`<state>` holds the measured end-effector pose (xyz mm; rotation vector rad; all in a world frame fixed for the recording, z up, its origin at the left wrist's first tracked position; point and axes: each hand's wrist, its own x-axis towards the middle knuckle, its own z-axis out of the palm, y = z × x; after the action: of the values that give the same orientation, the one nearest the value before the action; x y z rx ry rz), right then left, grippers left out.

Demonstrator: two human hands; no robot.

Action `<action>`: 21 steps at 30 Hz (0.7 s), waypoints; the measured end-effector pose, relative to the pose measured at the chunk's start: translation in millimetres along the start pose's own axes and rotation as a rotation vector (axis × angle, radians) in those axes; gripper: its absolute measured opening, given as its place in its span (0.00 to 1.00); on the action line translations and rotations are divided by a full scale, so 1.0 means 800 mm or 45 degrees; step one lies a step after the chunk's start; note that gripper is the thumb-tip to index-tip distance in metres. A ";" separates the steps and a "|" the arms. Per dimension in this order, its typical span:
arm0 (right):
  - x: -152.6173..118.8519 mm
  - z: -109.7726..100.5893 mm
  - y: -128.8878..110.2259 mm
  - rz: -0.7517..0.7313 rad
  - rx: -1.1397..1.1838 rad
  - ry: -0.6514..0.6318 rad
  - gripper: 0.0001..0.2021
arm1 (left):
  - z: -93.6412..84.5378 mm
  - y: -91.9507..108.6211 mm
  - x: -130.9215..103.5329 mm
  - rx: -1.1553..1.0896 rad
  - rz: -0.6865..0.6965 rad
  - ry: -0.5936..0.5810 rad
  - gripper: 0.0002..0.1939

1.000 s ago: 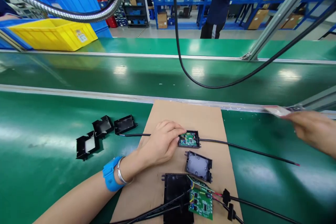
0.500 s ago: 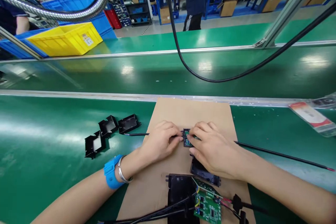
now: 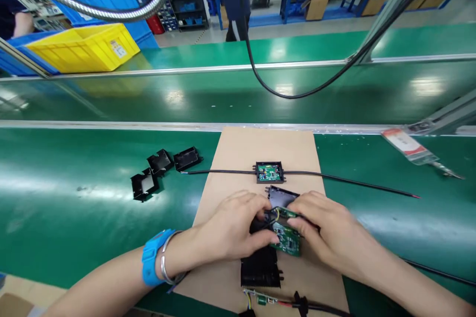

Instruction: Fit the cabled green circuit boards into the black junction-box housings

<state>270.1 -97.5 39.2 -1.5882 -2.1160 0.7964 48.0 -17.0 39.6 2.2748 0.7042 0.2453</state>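
Note:
My left hand (image 3: 238,228) is closed on the wires and left edge of a green circuit board (image 3: 288,238), its thumb on the board. My right hand (image 3: 327,225) pinches the board's upper right side, where a narrower green strip and thin wires show. Below lies an open black plastic housing (image 3: 260,270); behind the fingers another black housing (image 3: 281,195) is partly covered. Farther off, a small black case (image 3: 269,172) holds a green board, with a black cable running out each side. My palms hide part of the wiring.
Brown cardboard (image 3: 267,141) lies under the parts on the green bench. Several black case halves (image 3: 159,162) lie to the left, a plastic bag (image 3: 407,146) to the right. Near the front edge is another wired board (image 3: 262,299). A black cable (image 3: 290,96) hangs ahead.
Both hands have left the small black case and come nearer to me, onto the larger circuit board. That board is now lifted between my fingers. The view has shifted slightly.

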 end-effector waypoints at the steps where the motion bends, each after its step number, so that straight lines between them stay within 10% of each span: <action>1: 0.001 -0.001 -0.001 0.048 0.037 0.015 0.10 | -0.002 0.001 -0.002 -0.053 -0.033 -0.015 0.17; 21: 0.040 -0.015 0.018 -0.047 -0.162 -0.030 0.20 | -0.010 -0.037 0.044 0.466 0.150 -0.009 0.13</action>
<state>278.3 -61.5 37.9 -1.6047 -2.2467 0.6837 62.5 24.5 23.7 2.6686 0.6538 0.1740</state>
